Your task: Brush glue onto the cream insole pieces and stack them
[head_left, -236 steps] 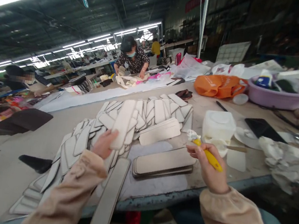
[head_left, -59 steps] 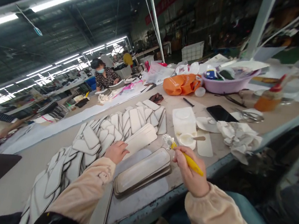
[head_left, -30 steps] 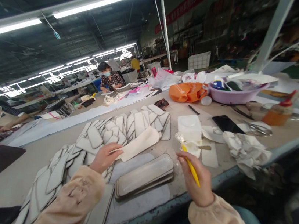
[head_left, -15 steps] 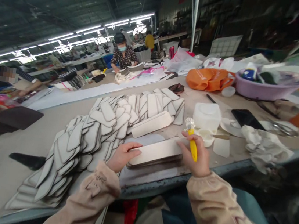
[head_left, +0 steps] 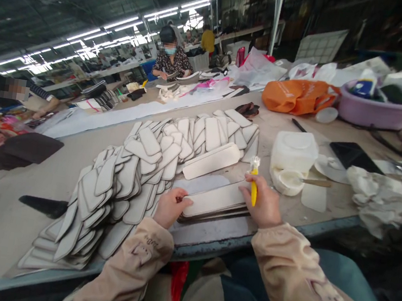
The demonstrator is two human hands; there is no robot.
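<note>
A stack of long pale panels with rounded corners lies before me, its top panel [head_left: 216, 200] facing up. At the stack's left end my left hand [head_left: 170, 207] is closed, the thumb on the top panel's corner and the fingers curled at its edge. My right hand [head_left: 264, 205] grips a yellow-handled brush [head_left: 254, 188], its white-crusted head pointing up. The same hand's fingertips touch the panel's right end. Just beyond lies another long panel [head_left: 212, 162]. To the left spreads a large heap of smaller pale rounded pieces [head_left: 137, 176] with dark edges.
Right of my hands stand a white plastic tub [head_left: 294, 151] and a small dish of white paste [head_left: 291, 182] with a flat stick across it. Farther right are a dark phone [head_left: 355, 156], crumpled cloth [head_left: 384, 199] and a purple basin [head_left: 389, 112]. Co-workers sit across the table.
The view has shifted, so the table things appear farther right. My left hand's fingers have curled in more at the panel's end. The brush stands more upright in my right hand.
</note>
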